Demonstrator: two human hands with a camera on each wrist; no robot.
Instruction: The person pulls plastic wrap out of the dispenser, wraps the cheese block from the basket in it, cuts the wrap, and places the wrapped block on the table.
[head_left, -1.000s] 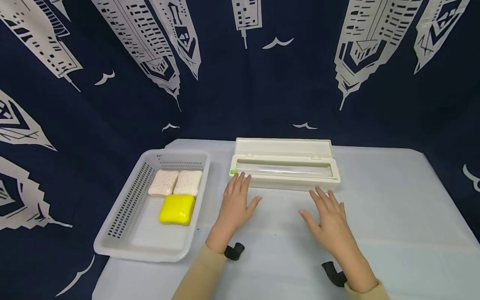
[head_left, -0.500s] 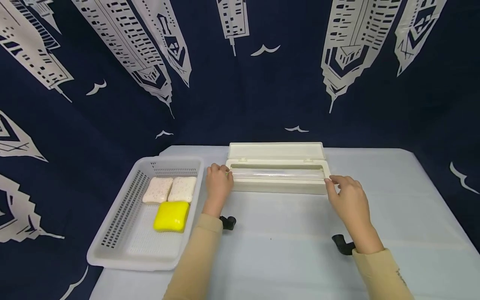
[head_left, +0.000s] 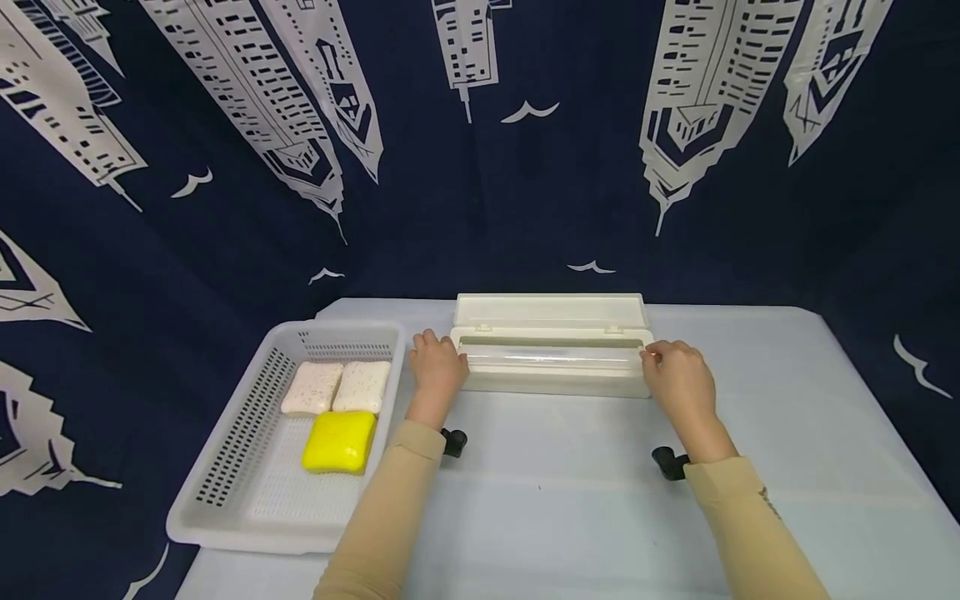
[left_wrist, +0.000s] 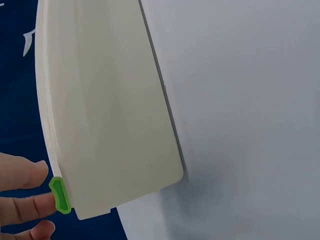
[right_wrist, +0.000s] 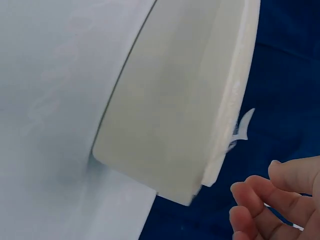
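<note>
A cream cling film dispenser (head_left: 555,380) stands at the back of the table with its lid (head_left: 551,312) raised. A clear roll (head_left: 551,356) lies inside. At its left end is my left hand (head_left: 438,367), thumb and fingers parted around a green slide cutter (left_wrist: 60,195); one fingertip meets the cutter, but pressure cannot be judged. My right hand (head_left: 681,383) is at the right end, fingers loosely bent and thumb near the index finger. In the right wrist view a wisp of clear film (right_wrist: 232,145) juts from the box edge, apart from those fingers (right_wrist: 250,200).
Left of the box stands a white plastic basket (head_left: 225,417) holding two pale speckled blocks, one on the left (head_left: 312,387) and one on the right (head_left: 362,386), plus a glossy yellow block (head_left: 340,442). A dark blue printed curtain (head_left: 495,183) hangs behind the white table (head_left: 555,517).
Both hands have moved from in front of the dispenser to its two ends. Since half a second ago the right hand has shifted slightly left and its fingers bend more. The view has tilted slightly.
</note>
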